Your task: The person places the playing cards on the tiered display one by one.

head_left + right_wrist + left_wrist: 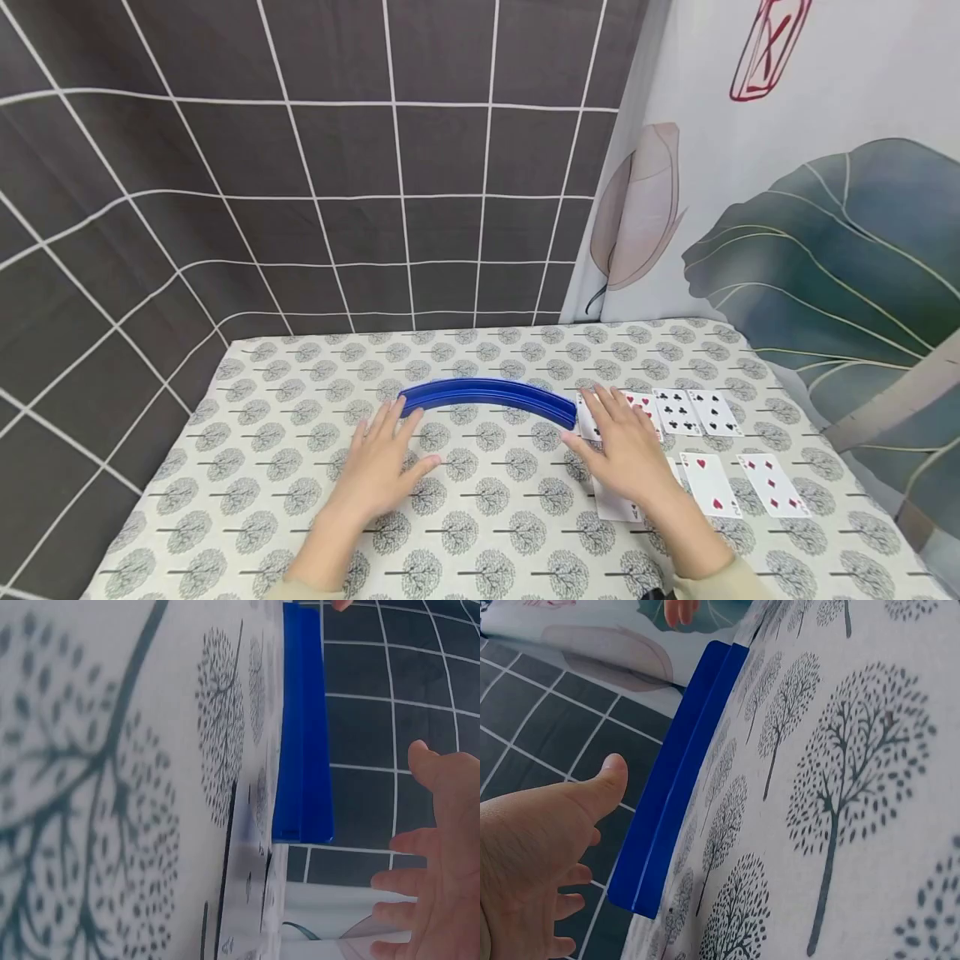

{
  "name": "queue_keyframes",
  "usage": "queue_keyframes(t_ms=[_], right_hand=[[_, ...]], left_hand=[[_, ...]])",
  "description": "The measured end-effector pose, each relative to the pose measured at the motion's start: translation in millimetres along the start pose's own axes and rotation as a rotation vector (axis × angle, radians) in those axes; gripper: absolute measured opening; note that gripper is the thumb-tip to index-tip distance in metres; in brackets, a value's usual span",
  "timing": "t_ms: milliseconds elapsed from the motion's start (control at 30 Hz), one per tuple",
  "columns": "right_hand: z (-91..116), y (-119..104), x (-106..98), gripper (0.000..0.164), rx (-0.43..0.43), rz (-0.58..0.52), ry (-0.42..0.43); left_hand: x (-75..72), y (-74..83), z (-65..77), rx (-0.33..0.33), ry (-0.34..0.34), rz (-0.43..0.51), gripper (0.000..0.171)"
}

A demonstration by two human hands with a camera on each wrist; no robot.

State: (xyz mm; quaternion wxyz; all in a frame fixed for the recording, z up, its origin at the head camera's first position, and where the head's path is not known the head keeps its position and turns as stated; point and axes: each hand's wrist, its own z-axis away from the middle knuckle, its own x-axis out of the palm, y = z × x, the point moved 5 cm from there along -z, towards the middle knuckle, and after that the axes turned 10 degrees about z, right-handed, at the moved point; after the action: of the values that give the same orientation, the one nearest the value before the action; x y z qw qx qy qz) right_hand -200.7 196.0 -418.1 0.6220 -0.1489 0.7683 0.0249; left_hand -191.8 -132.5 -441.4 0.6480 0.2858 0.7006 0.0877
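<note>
A curved blue playing card holder [487, 390] lies on the patterned tablecloth, bowed away from me. My left hand [378, 471] is held open near its left end, fingers spread and fingertips right at that end in the head view. Near the right end is my right hand [626, 450], also spread, overlapping several playing cards in this view. Both wrist views show the holder [679, 780] [304, 727] beside the hands, with nothing between the fingers of the left hand [532, 855] or the right hand [450, 847].
On the right, face-up playing cards lie in two rows. The far row includes a clubs card [677, 412] and a spades card [716, 413]; the near row has a two of hearts [710, 485] and a five of diamonds [775, 485]. A dark tiled-pattern curtain [442, 225] hangs behind the table.
</note>
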Motion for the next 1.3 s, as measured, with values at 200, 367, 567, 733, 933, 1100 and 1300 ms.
queue_keyframes(t_ms=[200, 367, 567, 733, 933, 1100, 1300], right_hand=[[0.3, 6.6, -5.0, 0.078, 0.005, -0.001, -0.002], [-0.4, 14.5, -7.6, 0.077, 0.02, -0.001, -0.008], [-0.6, 26.2, -7.6, 0.076, 0.026, 0.001, -0.014], [0.2, 35.3, -9.3, 0.078, 0.032, 0.002, -0.014], [0.3, 45.8, -7.1, 0.079, 0.035, -0.001, -0.006], [0.4, 53.7, -3.7, 0.08, 0.048, -0.001, -0.008], [0.6, 60.2, -5.4, 0.077, 0.056, -0.002, 0.006]], left_hand=[[-0.6, -4.7, -1.9, -0.001, 0.005, 0.0, 0.081], [-1.4, -7.3, -3.1, -0.01, 0.002, 0.008, 0.08], [-2.3, -8.3, -4.5, -0.027, -0.009, 0.016, 0.08], [-1.6, -11.1, -7.0, -0.034, -0.011, 0.026, 0.08], [0.8, -19.8, -10.2, -0.033, 0.004, 0.019, 0.08], [2.3, -25.6, -13.1, -0.036, 0.01, 0.031, 0.079], [1.3, -31.4, -19.3, -0.021, 0.054, 0.061, 0.075]])
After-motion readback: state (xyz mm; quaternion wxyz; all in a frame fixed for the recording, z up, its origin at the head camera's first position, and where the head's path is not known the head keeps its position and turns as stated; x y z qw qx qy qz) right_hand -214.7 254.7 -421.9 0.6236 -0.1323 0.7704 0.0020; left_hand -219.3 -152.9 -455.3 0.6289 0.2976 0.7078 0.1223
